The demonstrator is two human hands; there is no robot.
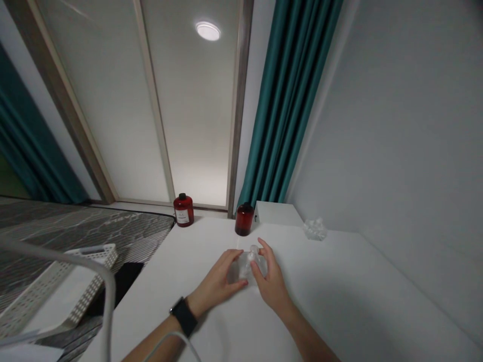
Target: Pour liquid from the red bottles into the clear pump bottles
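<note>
My left hand and my right hand meet over a white table, both wrapped around a small clear plastic bottle with a pale cap. My left fingers curl round its left side, my right fingers pinch its top and right side. A black watch sits on my left wrist. Two dark red bottles stand beyond the hands: one with a black cap and white label, and one without a visible cap.
A crumpled clear wrapper lies at the back right near a white box. A white perforated basket sits at the left on a grey marbled surface. Teal curtains hang behind.
</note>
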